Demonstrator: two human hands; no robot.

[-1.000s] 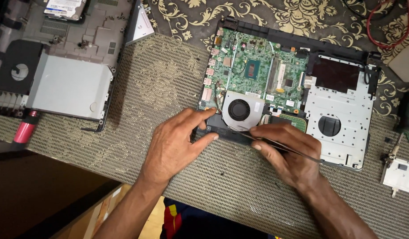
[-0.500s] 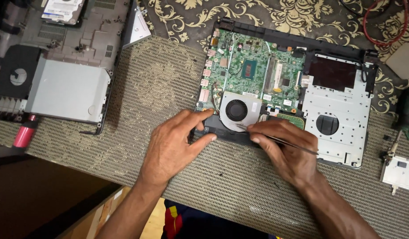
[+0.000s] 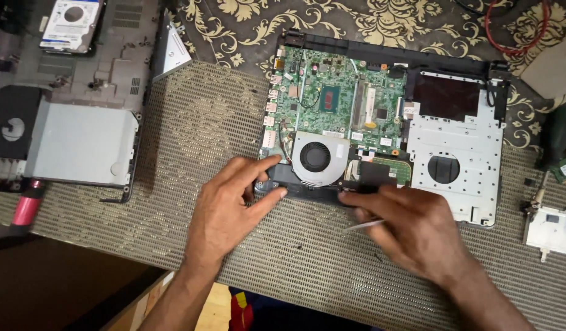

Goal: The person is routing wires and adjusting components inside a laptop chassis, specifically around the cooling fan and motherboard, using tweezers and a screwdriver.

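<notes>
An opened laptop base lies on a woven mat, showing its green motherboard and round fan. A black strip runs along the front edge below the fan. My left hand pinches the strip's left end between thumb and forefinger. My right hand rests its fingertips on the strip's right end and holds a thin metal tool. Most of the tool is hidden under the palm.
A detached laptop cover lies at the left with a hard drive and an optical drive on it. A pink-handled screwdriver is at the left edge. A small white part and a red wire are at the right.
My right hand has turned, so the thin tool now sits under the palm instead of lying across the fingers. My left hand stays on the strip's left end.
</notes>
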